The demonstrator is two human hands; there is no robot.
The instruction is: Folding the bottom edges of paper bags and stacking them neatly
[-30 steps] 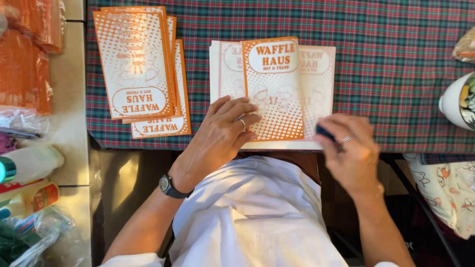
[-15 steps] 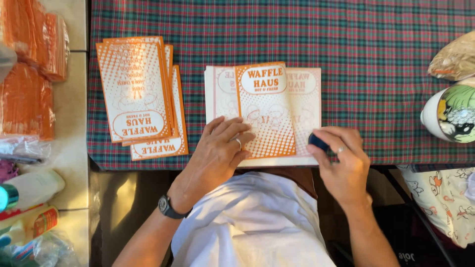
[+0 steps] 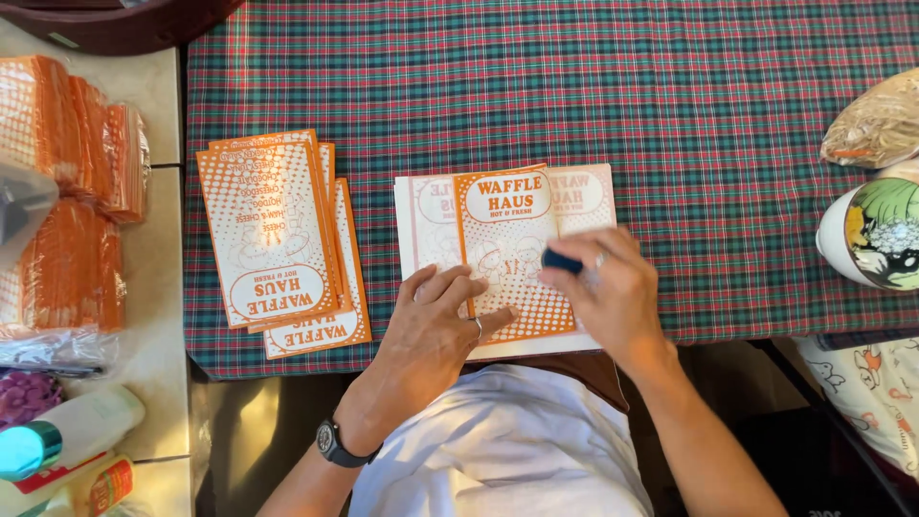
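Left hand point(image 3: 436, 325) lies flat, fingers spread, on the orange paper bag point(image 3: 507, 254); right hand point(image 3: 613, 292) pinches a dark blue stamp point(image 3: 561, 260) above it.

- The scene is bright and evenly lit, with warm daylight tones and strong colour in the plaid cloth point(image 3: 574, 86).
- The pale tabletop point(image 3: 153, 287) at the left of the frame is lit brightly, and a warm patch of light falls on the floor point(image 3: 254, 431) at lower left.
- Soft, short shadows lie under the left hand point(image 3: 431, 330) and right hand point(image 3: 613, 297) on the printed paper bag point(image 3: 507, 239).
- The clear wrap on the orange packs point(image 3: 67, 172) at far left shows some glare.
- The centre is sharp; print on the bag is crisp.
- The edges are softer: the grey object point(image 3: 24, 201) at far left is blurred.
- The lower right corner falls dim.
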